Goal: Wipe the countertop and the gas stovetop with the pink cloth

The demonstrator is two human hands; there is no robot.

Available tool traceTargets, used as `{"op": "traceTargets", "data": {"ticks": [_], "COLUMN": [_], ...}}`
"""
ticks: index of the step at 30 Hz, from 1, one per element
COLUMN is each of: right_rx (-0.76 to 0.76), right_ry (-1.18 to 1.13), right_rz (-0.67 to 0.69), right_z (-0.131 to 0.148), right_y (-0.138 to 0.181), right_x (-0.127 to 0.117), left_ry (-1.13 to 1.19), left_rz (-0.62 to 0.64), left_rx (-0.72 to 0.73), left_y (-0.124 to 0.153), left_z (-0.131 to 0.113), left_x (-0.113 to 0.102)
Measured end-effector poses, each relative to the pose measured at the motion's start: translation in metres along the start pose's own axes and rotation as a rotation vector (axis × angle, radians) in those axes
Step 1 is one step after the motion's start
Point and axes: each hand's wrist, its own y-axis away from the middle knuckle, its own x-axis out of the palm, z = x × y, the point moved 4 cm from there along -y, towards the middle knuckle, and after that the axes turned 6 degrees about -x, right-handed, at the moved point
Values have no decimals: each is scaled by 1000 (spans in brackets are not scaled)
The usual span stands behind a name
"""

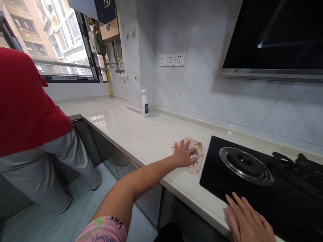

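My left hand (185, 155) reaches across the white countertop and presses down on a crumpled pale pink cleaning cloth (198, 164). Its fingers curl over the cloth, and part of the fabric bunches up near the thumb. The cloth lies just left of a black gas cooktop (214, 168). At the lower right, my right hand (248, 218) rests with its fingers apart on the cooktop's front edge and holds nothing.
A white spray bottle (145, 104) stands upright by the wall. The round burner (246, 164) and dark pan supports (287, 161) rise from the cooktop. A range hood (275, 37) hangs above. Another person in a red shirt (30, 104) stands at the left counter.
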Motion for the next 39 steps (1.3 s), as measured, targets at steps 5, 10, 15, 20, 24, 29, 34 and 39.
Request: {"op": "traceTargets", "data": {"ticks": [5,10,15,20,24,29,34,39], "right_rx": [44,66,79,82,99,167,212,247], "right_ry": [68,29,13,-15,-5,-8,-20,-72], "right_rz": [-114,-125,-56,-65,-70,35,41,58], "right_z": [19,21,16,16,22,30,36,39], "right_y": [-7,-4,-1,0,-6,-19,-25,-29], "right_x": [-17,-15,-8,-8,-16,-27,-34,-40], "left_ry": [8,0,-45,-75,-96,-154,-166,-96], "left_rz": [13,-14,-34,-44,-113,-197,-259,-373], "left_rx": [160,180,-116,-505,-634,-607,-424,-194], "left_y": [67,109,112,121,126,129,144,151], "left_z": [-17,14,85,161,183,159,83,-9], "left_x": [-15,-32,-51,-70,-77,-73,-57,-37]}}
